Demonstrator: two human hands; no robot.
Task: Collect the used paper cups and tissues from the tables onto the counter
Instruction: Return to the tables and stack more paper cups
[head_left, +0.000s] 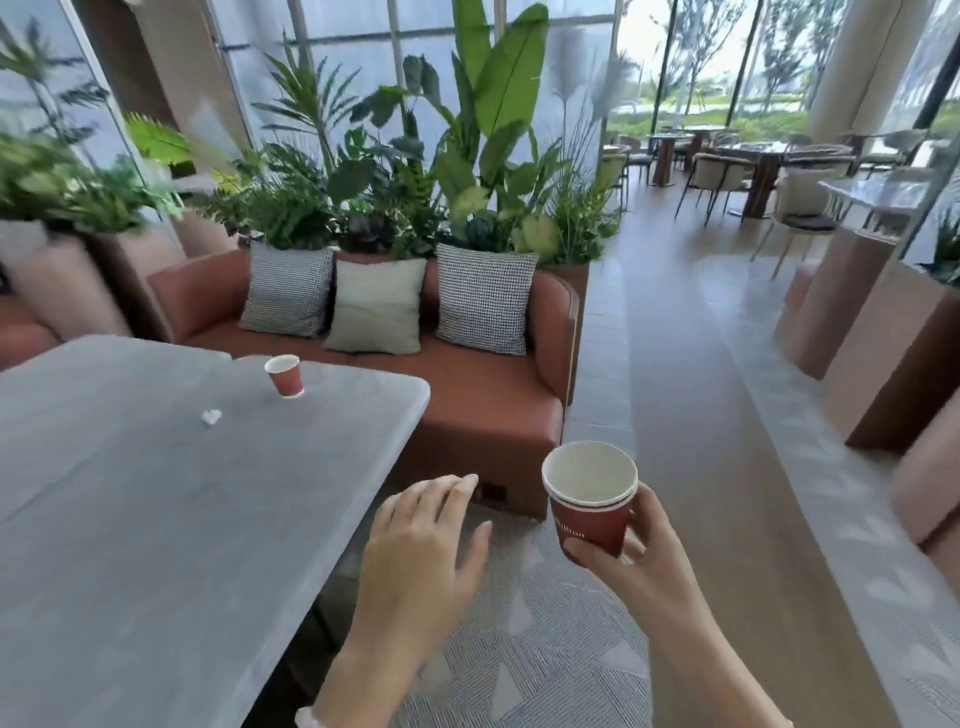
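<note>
Her right hand (631, 545) grips nested red cups (590, 506); her left hand (421, 540) hangs open. Reaching ahead-left for the table cup (284, 375), she might knock it over, or overlook the tissue (211, 417) nearer her.

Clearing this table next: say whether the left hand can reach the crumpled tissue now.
Probably yes. The left hand is open and empty, and only bare tabletop lies between it and the crumpled tissue; the red paper cup stands beyond. It may need a lean.

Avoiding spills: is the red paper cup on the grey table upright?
Upright: the red paper cup stands on its base, open mouth up.
</note>
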